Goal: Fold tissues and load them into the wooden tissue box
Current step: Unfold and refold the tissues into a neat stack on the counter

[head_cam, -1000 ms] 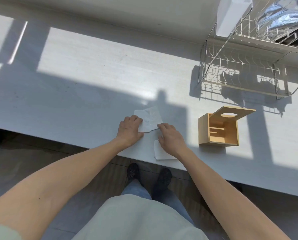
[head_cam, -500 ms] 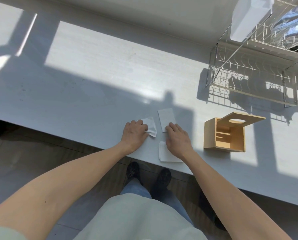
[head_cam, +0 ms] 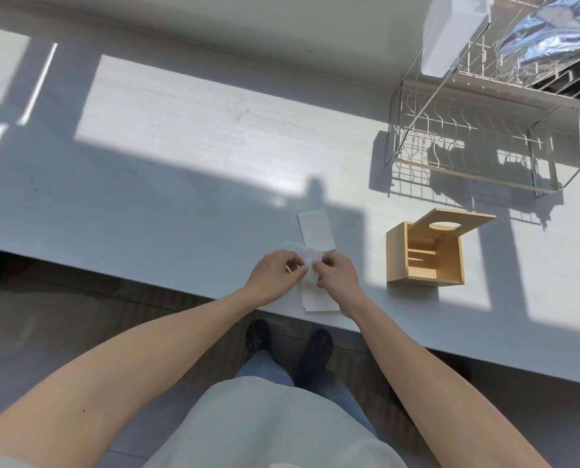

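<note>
Both hands meet near the counter's front edge over a small white tissue (head_cam: 310, 260). My left hand (head_cam: 275, 276) pinches its left side and my right hand (head_cam: 339, 276) pinches its right side, lifting it just off the surface. Under my hands lies a stack of flat tissues (head_cam: 317, 300) at the counter's edge. A folded tissue (head_cam: 316, 229) rests flat just beyond my hands. The wooden tissue box (head_cam: 425, 253) lies on its side to the right, its opening facing me and its lid with an oval hole propped open above it.
A wire dish rack (head_cam: 467, 143) stands at the back right on the white counter (head_cam: 180, 157), holding a white board (head_cam: 450, 32) and foil wrap (head_cam: 551, 35). The counter's front edge runs just below my hands, with my feet and the floor beneath.
My hands came together and lifted one tissue off the counter, each pinching a side. The folded tissue was left lying beyond them. The head view shifted slightly.
</note>
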